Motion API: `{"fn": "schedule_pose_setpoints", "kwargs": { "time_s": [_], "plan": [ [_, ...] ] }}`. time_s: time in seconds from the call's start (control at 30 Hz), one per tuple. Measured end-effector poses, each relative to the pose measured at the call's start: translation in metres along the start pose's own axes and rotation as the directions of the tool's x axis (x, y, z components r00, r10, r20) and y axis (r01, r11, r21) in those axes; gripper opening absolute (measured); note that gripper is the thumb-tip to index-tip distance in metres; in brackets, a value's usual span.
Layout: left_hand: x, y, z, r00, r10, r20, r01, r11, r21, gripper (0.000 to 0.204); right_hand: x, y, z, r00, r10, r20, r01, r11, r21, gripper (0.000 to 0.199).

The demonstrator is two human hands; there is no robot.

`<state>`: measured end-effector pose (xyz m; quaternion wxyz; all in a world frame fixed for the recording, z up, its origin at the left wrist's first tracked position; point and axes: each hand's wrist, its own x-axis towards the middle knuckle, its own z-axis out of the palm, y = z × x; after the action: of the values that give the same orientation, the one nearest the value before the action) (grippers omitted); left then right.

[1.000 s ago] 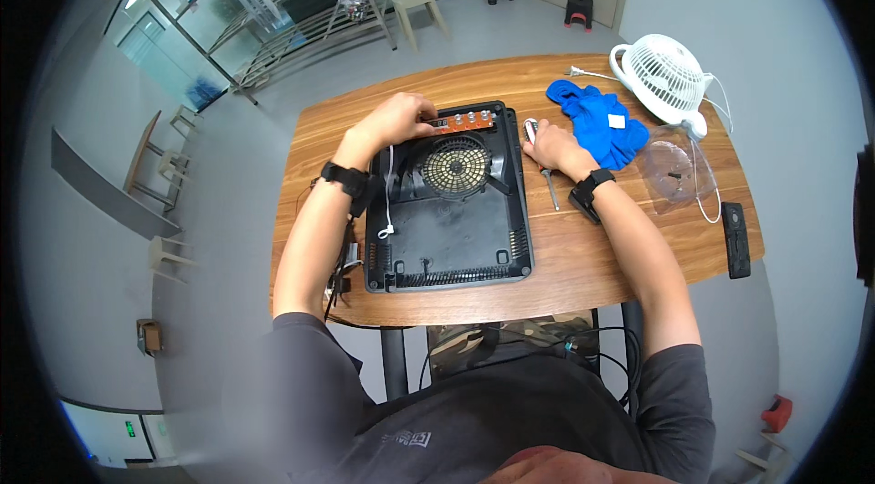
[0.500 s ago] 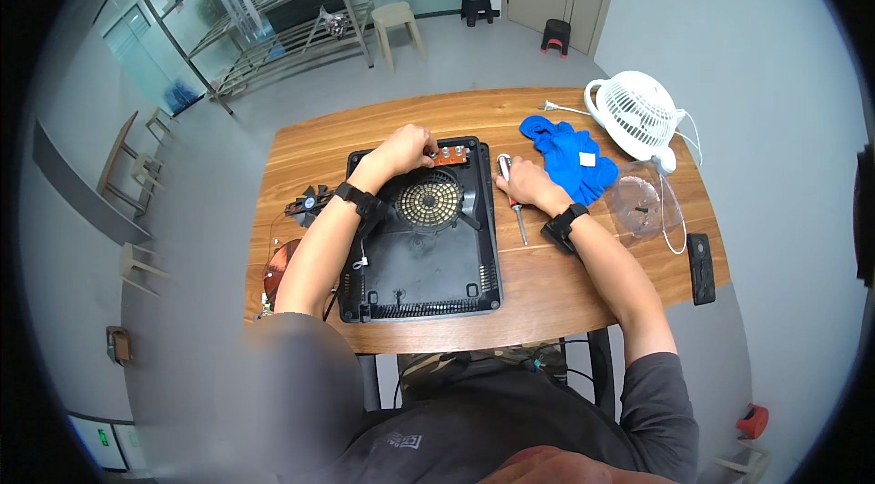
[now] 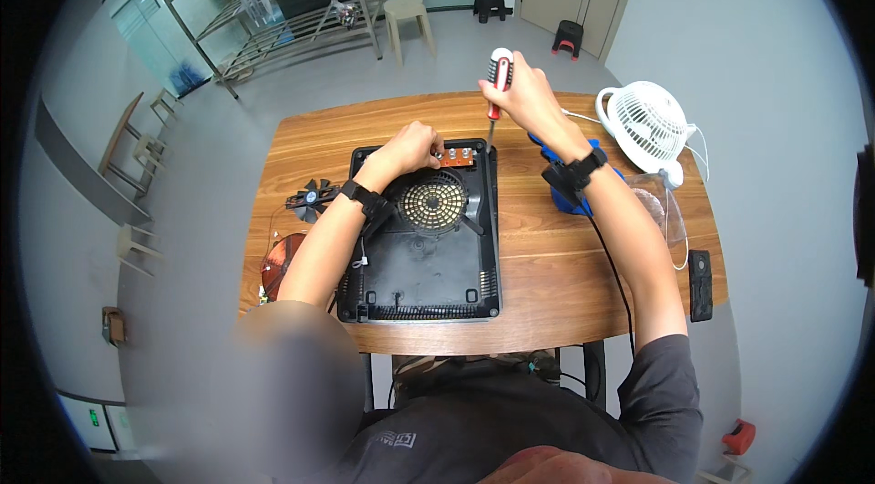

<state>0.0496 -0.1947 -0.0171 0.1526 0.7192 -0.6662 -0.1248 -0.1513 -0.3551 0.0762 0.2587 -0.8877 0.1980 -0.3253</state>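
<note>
A black open plastic housing (image 3: 419, 274) with a round vent grille (image 3: 432, 203) lies flat on the wooden table. At its far edge, my left hand (image 3: 412, 149) is closed, fingers pinching the left end of a small orange circuit board (image 3: 456, 157) with metal parts on top. My right hand (image 3: 521, 94) grips a screwdriver (image 3: 499, 87) by its red, white and black handle. Its shaft points down toward the far right corner of the housing; whether the tip touches anything is too small to tell.
Left of the housing lie a small black cooling fan (image 3: 313, 199) and a copper coil (image 3: 281, 267). To the right are a blue cloth (image 3: 567, 200), partly behind my right wrist, a white electric fan (image 3: 649, 124), a clear plastic container (image 3: 667, 211) and a flat black object (image 3: 700, 285).
My right hand has picked up the screwdriver from the table and raised it, shaft downward, toward the far right corner of the housing. My left hand stays at the circuit board.
</note>
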Motion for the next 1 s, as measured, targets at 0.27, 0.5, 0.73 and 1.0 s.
{"fn": "schedule_pose_setpoints", "kwargs": {
  "time_s": [0.27, 0.5, 0.73, 1.0],
  "plan": [
    [-0.001, 0.001, -0.001, 1.0, 0.002, -0.018, -0.002, 1.0, 0.012, 0.03, 0.01, -0.002, 0.047, 0.995, -0.096, -0.023, 0.095, 0.995, -0.014, 0.05],
    [0.003, 0.002, -0.001, 1.0, -0.021, 0.003, 0.021, 1.0, 0.007, 0.03, 0.005, 0.003, 0.052, 0.996, -0.093, 0.003, 0.093, 0.994, -0.05, 0.047],
    [0.002, 0.004, -0.003, 1.0, -0.026, 0.007, 0.026, 1.0, -0.003, 0.031, 0.002, 0.005, 0.052, 0.997, -0.075, 0.022, 0.076, 0.996, -0.05, 0.048],
    [0.001, 0.003, -0.002, 1.0, 0.004, -0.014, -0.004, 1.0, 0.011, 0.03, 0.003, 0.009, 0.058, 0.996, -0.085, -0.027, 0.084, 0.995, -0.051, 0.048]
  ]
}}
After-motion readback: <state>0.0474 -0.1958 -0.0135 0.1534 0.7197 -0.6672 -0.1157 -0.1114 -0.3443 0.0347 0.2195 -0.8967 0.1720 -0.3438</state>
